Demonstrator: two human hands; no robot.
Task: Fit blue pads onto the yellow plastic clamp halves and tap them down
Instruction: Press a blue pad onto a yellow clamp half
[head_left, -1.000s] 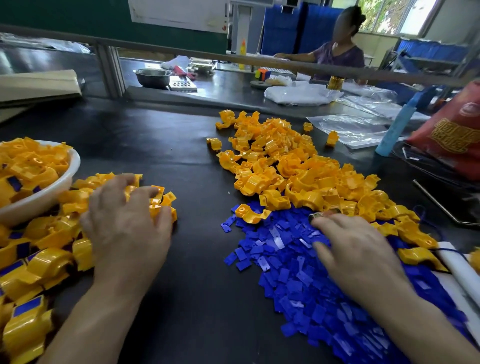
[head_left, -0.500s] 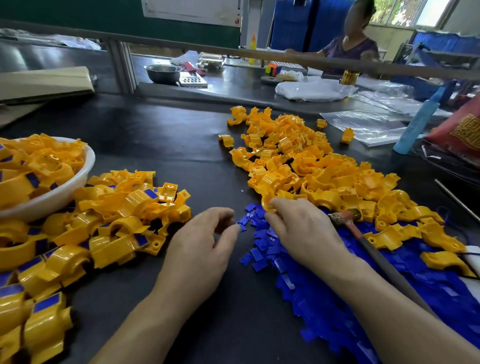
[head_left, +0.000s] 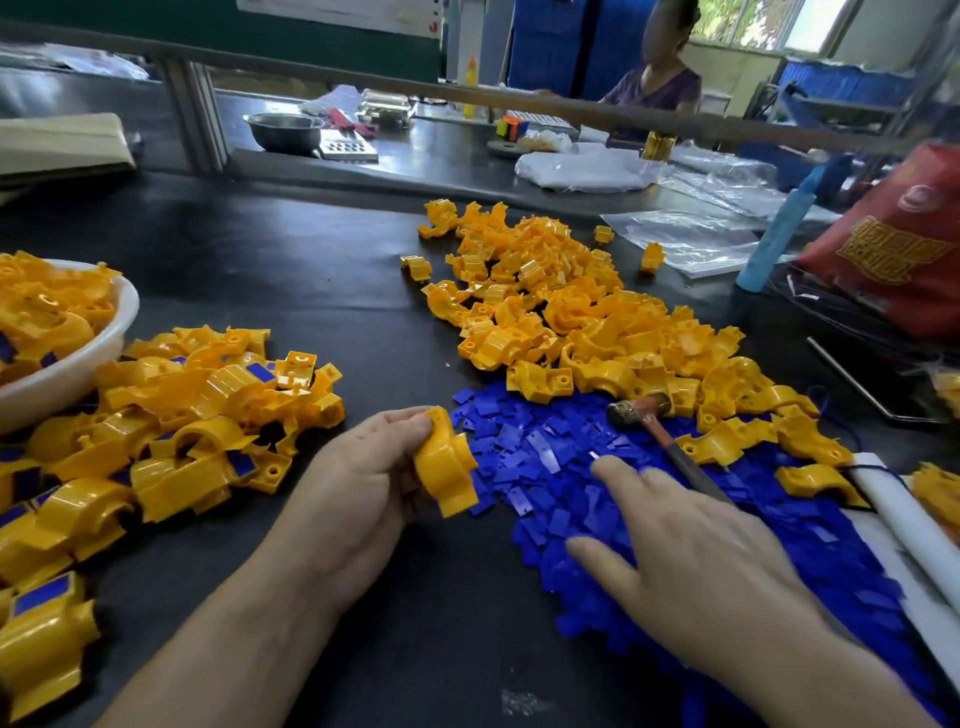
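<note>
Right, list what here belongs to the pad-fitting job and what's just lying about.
Job: clamp half held in left hand; right hand over blue pads; hammer; bare yellow halves; padded halves; white bowl.

Lying about: steel bowl; red bag; clear plastic bags; blue tube.

Clamp halves (head_left: 587, 332): glossy, smooth yellow plastic. Blue pads (head_left: 550, 457): matt, thin plastic. Tabletop (head_left: 322, 280): dark, matt, slightly scuffed. Bowl (head_left: 67, 364): white plastic. Far bowl (head_left: 284, 132): shiny metal. Bags (head_left: 685, 234): clear, glossy plastic film.
</note>
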